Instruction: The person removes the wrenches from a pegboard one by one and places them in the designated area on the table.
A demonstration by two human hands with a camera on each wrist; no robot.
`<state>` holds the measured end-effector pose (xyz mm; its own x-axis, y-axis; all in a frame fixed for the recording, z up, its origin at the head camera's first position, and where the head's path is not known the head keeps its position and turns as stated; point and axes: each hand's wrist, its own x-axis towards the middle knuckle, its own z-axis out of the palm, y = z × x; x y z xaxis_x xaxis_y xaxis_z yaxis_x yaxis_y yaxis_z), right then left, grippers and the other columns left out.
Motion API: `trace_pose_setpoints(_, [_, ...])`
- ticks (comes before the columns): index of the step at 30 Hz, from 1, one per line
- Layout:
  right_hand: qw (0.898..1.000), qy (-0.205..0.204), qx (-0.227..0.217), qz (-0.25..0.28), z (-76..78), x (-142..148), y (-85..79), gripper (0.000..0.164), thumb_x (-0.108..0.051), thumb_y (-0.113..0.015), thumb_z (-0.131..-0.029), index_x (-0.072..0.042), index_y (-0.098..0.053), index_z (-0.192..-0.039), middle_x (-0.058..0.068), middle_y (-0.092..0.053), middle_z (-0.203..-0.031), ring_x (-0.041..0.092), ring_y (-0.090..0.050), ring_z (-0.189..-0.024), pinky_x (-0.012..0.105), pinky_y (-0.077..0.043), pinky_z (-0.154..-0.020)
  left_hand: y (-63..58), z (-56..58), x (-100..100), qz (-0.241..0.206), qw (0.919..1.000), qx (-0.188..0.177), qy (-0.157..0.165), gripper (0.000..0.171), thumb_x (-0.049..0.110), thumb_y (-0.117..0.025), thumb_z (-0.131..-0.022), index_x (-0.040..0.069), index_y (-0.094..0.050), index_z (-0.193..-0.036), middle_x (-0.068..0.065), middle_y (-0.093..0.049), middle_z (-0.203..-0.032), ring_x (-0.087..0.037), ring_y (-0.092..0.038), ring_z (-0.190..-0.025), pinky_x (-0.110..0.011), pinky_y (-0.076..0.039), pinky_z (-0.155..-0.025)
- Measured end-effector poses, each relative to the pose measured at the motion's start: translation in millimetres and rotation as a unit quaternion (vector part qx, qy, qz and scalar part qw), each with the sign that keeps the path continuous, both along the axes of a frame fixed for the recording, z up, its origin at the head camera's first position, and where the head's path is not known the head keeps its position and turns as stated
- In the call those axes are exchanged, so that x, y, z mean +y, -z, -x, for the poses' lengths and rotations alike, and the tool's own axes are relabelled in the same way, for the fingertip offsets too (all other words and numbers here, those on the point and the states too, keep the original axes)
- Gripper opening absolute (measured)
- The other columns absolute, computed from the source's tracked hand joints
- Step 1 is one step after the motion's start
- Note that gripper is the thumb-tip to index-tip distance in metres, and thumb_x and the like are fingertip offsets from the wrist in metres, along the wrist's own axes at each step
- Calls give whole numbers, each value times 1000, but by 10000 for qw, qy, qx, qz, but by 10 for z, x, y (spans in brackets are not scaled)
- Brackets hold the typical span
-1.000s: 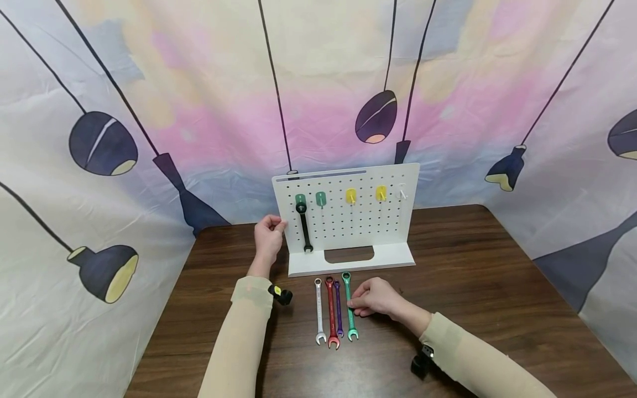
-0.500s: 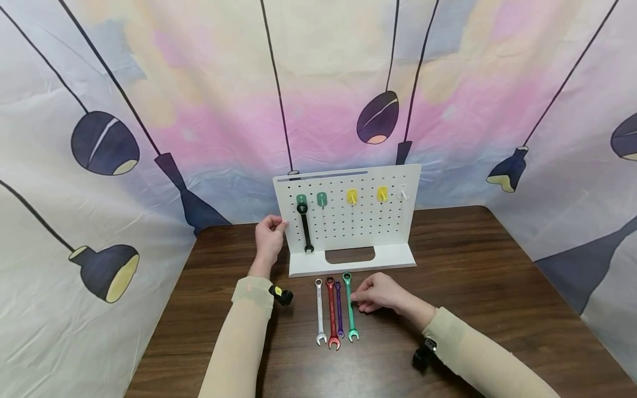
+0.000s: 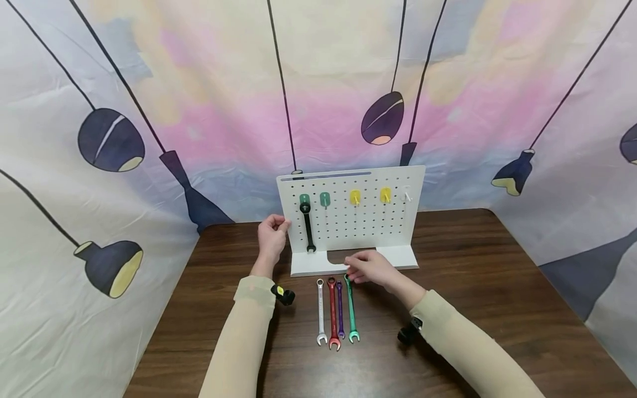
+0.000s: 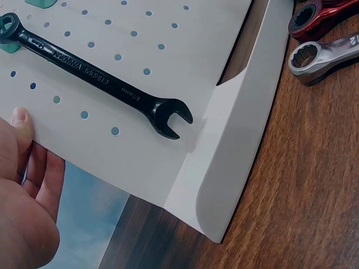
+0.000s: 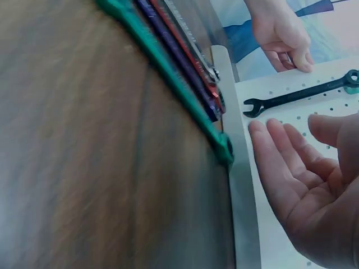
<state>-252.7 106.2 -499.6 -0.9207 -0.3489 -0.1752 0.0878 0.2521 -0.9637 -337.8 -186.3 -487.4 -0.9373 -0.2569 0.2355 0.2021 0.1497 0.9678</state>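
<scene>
My left hand (image 3: 272,239) pinches the left edge of a white pegboard (image 3: 343,226), thumb on the front and fingers behind, as the left wrist view shows. A black combination wrench (image 4: 95,75) hangs by its ring end from the leftmost green hook (image 3: 304,198). My right hand (image 3: 370,268) is in the air at the board's base, fingers loosely bent and holding nothing. It overlaps the ring end of a green wrench (image 3: 351,312) in the head view. Left of that wrench lie a purple wrench (image 3: 340,309), a red wrench (image 3: 333,315) and a silver wrench (image 3: 320,312).
Along the board's upper part sit another green hook (image 3: 325,199), two yellow hooks, one a yellow hook (image 3: 355,197) near the middle, and a clear hook (image 3: 406,193). The brown wooden table (image 3: 458,265) meets a patterned cloth backdrop (image 3: 224,110) behind the board.
My right hand has left the green wrench's shaft and moved forward, up toward its ring end and the board's base. My left hand keeps its grip on the board. The head view shifted slightly.
</scene>
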Motion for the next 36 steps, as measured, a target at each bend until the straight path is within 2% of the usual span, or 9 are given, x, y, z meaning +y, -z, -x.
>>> trace_pose_setpoints(6, [9983,223,474,246,177,-234,-94,39,-23,-62,-110,9,-68,-130,26,-73,-121,33,-75,-107,39,-62,-91,-14,12,-15,-38,10000,25,86,9,5,-73,-102,2,-68,-95,-3,-63,-87,-16,-57,-79,-23,-47,-65])
trace_pose_setpoints(13, [9936,629,891,275,336,-449,-78,32,-20,-66,-108,3,-71,-130,17,-72,-123,35,-72,-113,38,-61,-92,-19,4,-12,55,9999,36,133,9,5,-74,-102,3,-68,-95,-2,-64,-88,-14,-58,-80,-23,-49,-67])
trace_pose_setpoints(18, [9864,805,1423,154,431,-580,-73,29,-18,-68,-106,-3,-73,-130,11,-73,-125,33,-72,-110,38,-61,-89,-30,2,-11,98,9999,48,89,9,4,-74,-101,1,-69,-95,-3,-65,-87,-14,-59,-78,-23,-48,-64])
trace_pose_setpoints(20, [9833,871,1596,93,460,-642,-88,28,-18,-70,-105,-7,-74,-131,8,-73,-126,29,-71,-112,38,-60,-92,-33,1,-13,104,9999,52,84,9,4,-75,-101,1,-69,-95,-3,-65,-87,-14,-59,-77,-23,-48,-65])
trace_pose_setpoints(26, [9785,957,1823,97,521,-837,-121,31,-19,-72,-104,-10,-72,-134,6,-74,-129,25,-70,-115,41,-56,-100,-36,4,-21,80,10000,-13,57,10,4,-75,-100,3,-68,-94,-2,-65,-86,-13,-59,-77,-22,-49,-66])
trace_pose_setpoints(30, [9774,1021,1848,109,535,-944,-110,32,-17,-73,-104,-9,-71,-135,8,-75,-126,25,-71,-113,40,-55,-101,-41,-3,-17,17,10000,-29,56,10,3,-75,-100,1,-68,-93,-3,-64,-85,-24,-62,-80,-24,-50,-66])
trace_pose_setpoints(34, [9761,1122,1860,91,523,-1022,-90,32,-14,-74,-103,-7,-71,-135,9,-76,-123,26,-71,-111,41,-56,-99,-49,-16,-17,2,9999,-67,91,10,3,-75,-101,0,-68,-94,-3,-64,-86,-46,-63,-92,-40,-56,-75])
trace_pose_setpoints(36, [9755,1172,1859,115,518,-1056,-80,32,-14,-73,-103,-5,-72,-133,11,-76,-123,27,-71,-111,42,-56,-99,-49,-20,-20,-3,9999,-69,100,10,3,-74,-101,0,-68,-94,-3,-64,-86,-53,-61,-96,-47,-56,-79])
